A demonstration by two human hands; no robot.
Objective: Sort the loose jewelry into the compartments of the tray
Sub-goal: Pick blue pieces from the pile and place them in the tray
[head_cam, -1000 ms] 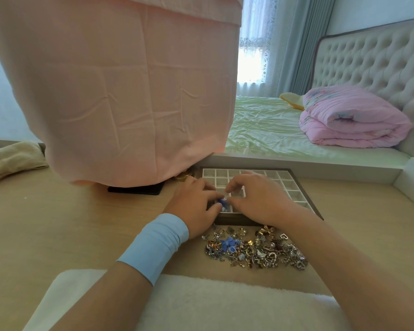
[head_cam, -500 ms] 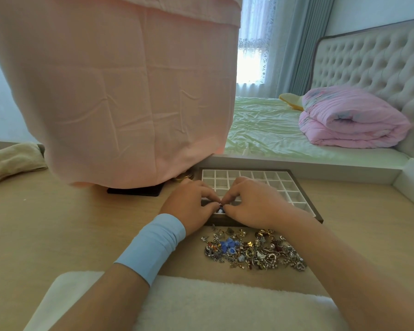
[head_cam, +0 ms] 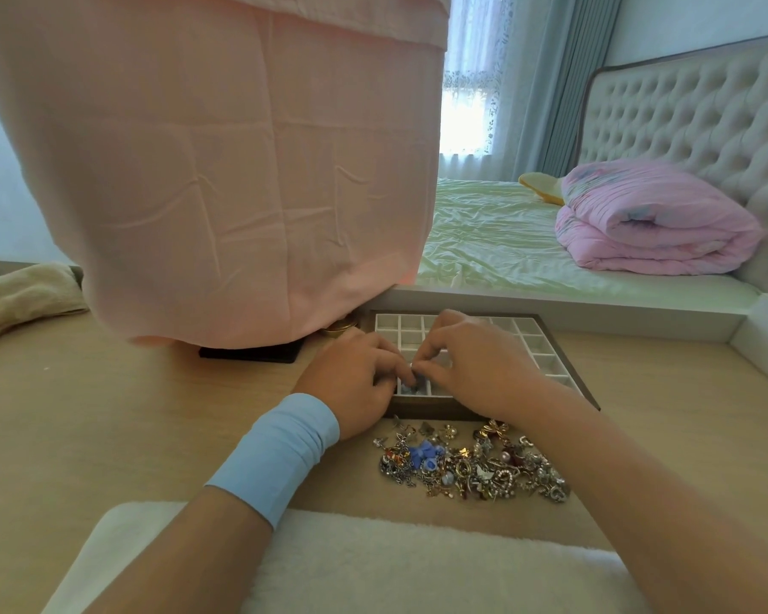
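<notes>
Desk [head_cam: 107,414]; left hand [head_cam: 355,378] and right hand [head_cam: 475,370] seemingly pinch small piece [head_cam: 412,367] above tray [head_cam: 435,409].

Two hands are in view, the left hand [head_cam: 351,374] and the right hand [head_cam: 475,370]. Under the fingers [head_cam: 431,352] sits one compartment tray [head_cam: 435,409]. On the near side of the fingers lies one heap of jewelry [head_cam: 471,469], its pieces too tangled to count. There is one blue wristband [head_cam: 280,454], one pink cloth [head_cam: 222,170], one folded quilt [head_cam: 648,228] and one fluffy mat [head_cam: 417,569].
</notes>
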